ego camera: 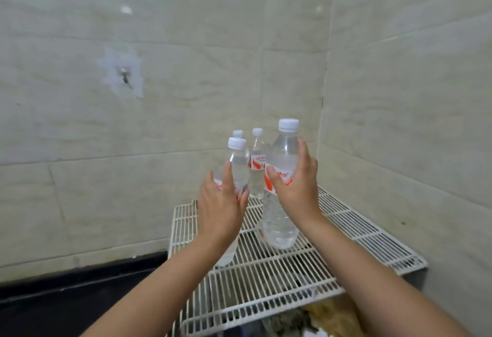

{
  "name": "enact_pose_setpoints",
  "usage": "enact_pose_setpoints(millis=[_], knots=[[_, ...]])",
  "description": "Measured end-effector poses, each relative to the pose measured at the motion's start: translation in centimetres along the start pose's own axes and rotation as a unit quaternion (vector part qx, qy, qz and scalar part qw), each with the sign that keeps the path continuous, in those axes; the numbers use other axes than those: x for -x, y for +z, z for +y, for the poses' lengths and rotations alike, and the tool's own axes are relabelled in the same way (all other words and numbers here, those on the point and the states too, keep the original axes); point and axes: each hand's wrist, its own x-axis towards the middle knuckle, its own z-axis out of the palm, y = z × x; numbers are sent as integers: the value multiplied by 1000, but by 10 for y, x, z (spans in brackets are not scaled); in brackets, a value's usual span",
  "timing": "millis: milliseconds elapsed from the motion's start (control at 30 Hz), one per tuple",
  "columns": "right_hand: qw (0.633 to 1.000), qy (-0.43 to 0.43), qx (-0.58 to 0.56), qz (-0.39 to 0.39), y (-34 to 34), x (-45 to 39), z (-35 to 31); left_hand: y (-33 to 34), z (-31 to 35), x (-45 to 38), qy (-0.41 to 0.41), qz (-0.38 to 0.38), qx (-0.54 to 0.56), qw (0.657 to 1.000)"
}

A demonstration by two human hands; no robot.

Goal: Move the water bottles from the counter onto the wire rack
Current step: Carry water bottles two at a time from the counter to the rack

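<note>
Bare forearms reach in from the bottom edge, at about 6 and 5 o'clock, toward the middle of the view. At their ends, the left hand [222, 205] is wrapped around the left bottle [237, 166], fingers curled around its label band with the thumb lying up the near side. The right hand [298, 185] grips the right bottle [281, 214] at its label, thumb across the front and fingers around the far side.

Both held bottles are clear plastic with white screw caps and a red-and-white label; each holds clear liquid, and the exact level cannot be told. The right bottle is upright, its base on or just above the wire rack [372, 238]; whether it touches cannot be told. The left bottle's base is at the rack's left edge, tilted slightly.

Behind them, at about 12 o'clock from the hands, two rear bottles [257, 166] of the same kind stand upright on the rack near the wall corner, one mostly hidden behind the left bottle.

The rack is white coated wire, set in the corner of pale tiled walls [186, 97]. A dark counter [80, 296] lies at 8 o'clock.
</note>
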Motion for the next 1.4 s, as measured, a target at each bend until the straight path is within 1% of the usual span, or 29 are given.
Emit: enact_pose_setpoints(millis=[200,333,500,600,700,800,933,1033,1067,1100,1133,1167,1233,1267,1300,1333,1400], knots=[[998,25,34,45,25,-42,56,61,-2,-39,-34,-10,50,998],[996,41,66,33,45,-73,87,95,-15,-65,-41,17,85,995],[992,49,113,16,72,-95,121,137,-34,-85,-59,8,73,996],[990,69,124,15,86,-99,135,155,-41,-86,-94,-5,83,992],[990,67,126,12,100,-98,146,165,-44,-81,-101,-6,89,991],[989,51,140,-9,102,-98,151,166,-48,-80,-110,-7,115,987],[984,65,156,-56,87,-98,151,150,-49,-82,-163,-62,126,977],[989,52,124,-57,66,-110,146,127,-49,-99,-189,-46,179,964],[992,50,99,-66,58,-121,141,120,-49,-111,-179,-47,190,964],[992,48,74,-92,50,-133,136,113,-48,-123,-164,-60,197,965],[989,41,53,-135,43,-149,130,107,-47,-137,-148,-82,198,965],[979,31,47,-195,37,-164,124,102,-44,-149,-131,-115,192,966],[944,-1,102,-313,26,-185,114,95,-41,-166,-101,-190,169,962],[923,-15,146,-355,23,-192,109,93,-40,-169,-89,-218,157,959],[908,-27,179,-377,20,-196,107,91,-39,-170,-80,-237,145,957],[902,-32,196,-383,18,-198,104,88,-38,-170,-74,-247,131,957],[906,-31,217,-362,19,-200,101,85,-33,-169,-64,-240,85,965]])
